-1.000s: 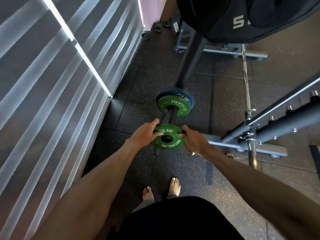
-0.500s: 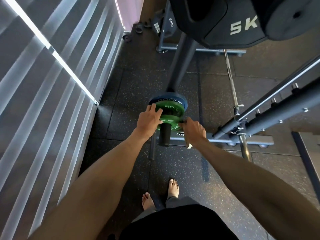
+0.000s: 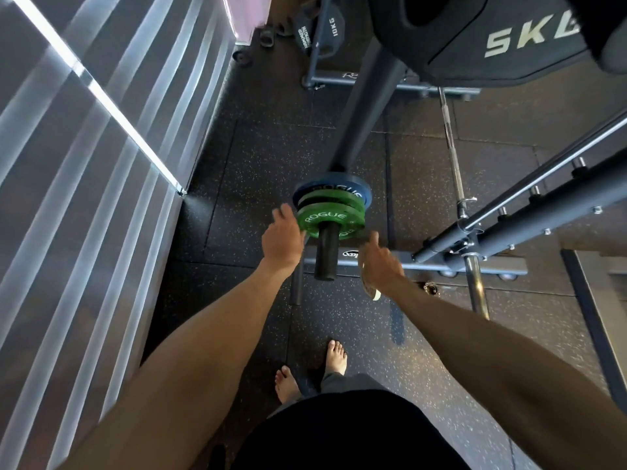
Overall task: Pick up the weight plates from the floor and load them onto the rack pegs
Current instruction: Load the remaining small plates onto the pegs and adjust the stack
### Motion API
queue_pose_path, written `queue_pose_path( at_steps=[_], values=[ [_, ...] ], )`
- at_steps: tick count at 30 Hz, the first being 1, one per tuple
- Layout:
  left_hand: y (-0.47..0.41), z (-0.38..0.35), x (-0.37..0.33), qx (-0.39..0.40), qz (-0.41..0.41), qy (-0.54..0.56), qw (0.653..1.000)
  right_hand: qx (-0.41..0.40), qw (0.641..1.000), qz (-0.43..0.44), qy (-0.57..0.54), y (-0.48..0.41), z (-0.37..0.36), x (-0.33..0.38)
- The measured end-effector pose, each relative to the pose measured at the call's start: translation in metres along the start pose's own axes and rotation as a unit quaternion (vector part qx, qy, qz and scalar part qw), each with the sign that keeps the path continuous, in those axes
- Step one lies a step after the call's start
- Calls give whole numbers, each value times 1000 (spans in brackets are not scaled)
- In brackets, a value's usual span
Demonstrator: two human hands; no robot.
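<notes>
Left hand holds nothing, with its fingers loose and nearly straight. It sits just beside the left rim of the front green plate, and we can't tell whether the fingertips touch it. Right hand is just right of and below that plate, thumb up, fingers hidden behind the back of the hand. A pale thin-edged object shows under it; we can't tell if it's gripped. The front green plate is a small disc with white ROGUE lettering, seated on the black peg and facing us. Second green plate sits right behind it, same colour, with a narrow gap between the two. Blue plate is rearmost, slightly wider, and also marked ROGUE. All three are stacked near the peg root against the rack upright. The peg's free end sticks out towards us, bare past the front plate. For room, the slatted wall closes off the left side, with a strip of speckled rubber floor between it and the peg. On the right, the grey frame rails and a barbell lying on the floor box things in. Overhead, a black 5KG plate hangs near the camera. Our bare feet stand on open floor, well back from the peg.
</notes>
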State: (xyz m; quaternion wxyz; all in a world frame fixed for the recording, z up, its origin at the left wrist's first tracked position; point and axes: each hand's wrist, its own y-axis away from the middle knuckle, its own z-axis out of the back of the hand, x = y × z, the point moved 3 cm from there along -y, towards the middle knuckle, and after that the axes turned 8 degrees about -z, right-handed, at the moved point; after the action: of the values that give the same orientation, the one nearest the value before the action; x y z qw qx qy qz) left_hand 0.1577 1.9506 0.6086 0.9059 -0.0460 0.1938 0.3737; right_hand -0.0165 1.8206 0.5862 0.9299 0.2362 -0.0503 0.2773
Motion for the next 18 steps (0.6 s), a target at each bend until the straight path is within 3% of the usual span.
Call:
queue_pose_path(
  at_steps=[3, 5, 9, 14, 18],
  values=[
    [33, -27, 30, 180, 100, 9, 979, 47, 990, 53, 123, 29, -28, -1],
    [57, -46, 43, 281, 81, 32, 956, 101, 975, 87, 176, 45, -49, 0],
    [92, -60, 52, 386, 10, 67, 920, 169, 959, 162, 163, 78, -66, 20],
    [104, -49, 64, 435, -7, 114, 893, 141, 968, 201, -54, 100, -59, 41],
    [90, -29, 62, 378, -32, 157, 912, 39, 968, 183, -166, 96, -40, 40]
  ],
)
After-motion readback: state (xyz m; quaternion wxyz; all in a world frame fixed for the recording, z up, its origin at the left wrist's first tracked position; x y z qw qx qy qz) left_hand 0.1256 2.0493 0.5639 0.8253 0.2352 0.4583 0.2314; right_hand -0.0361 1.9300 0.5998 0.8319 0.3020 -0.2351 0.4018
